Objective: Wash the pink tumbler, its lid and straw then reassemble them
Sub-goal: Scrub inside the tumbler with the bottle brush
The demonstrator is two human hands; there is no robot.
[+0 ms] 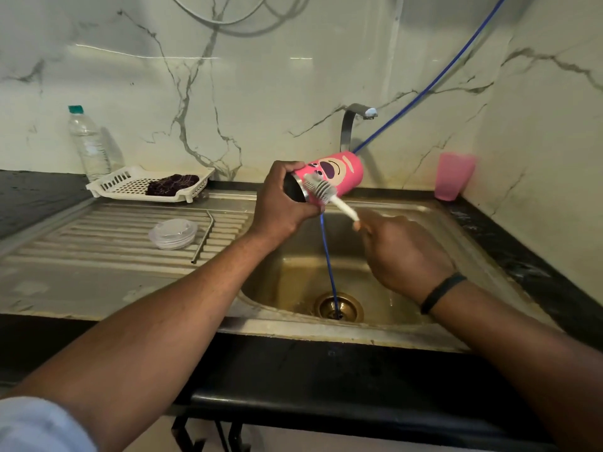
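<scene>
The pink tumbler [339, 172] with a cartoon face lies tilted on its side above the sink, its open mouth toward me. My left hand [277, 203] grips it at the rim. My right hand [398, 252] holds the white handle of a bottle brush [321, 187], whose grey bristles lie against the tumbler's outside near the mouth. The clear lid [173, 233] rests on the ribbed drainboard, and the bent metal straw [204, 234] lies just right of it.
The steel sink basin [293, 272] has a brass drain with a blue hose [328, 256] running into it from above. The tap [354, 120] stands behind the tumbler. A white tray [130, 187] with a dark cloth, a plastic bottle [88, 145] and a pink cup [453, 176] stand on the counter.
</scene>
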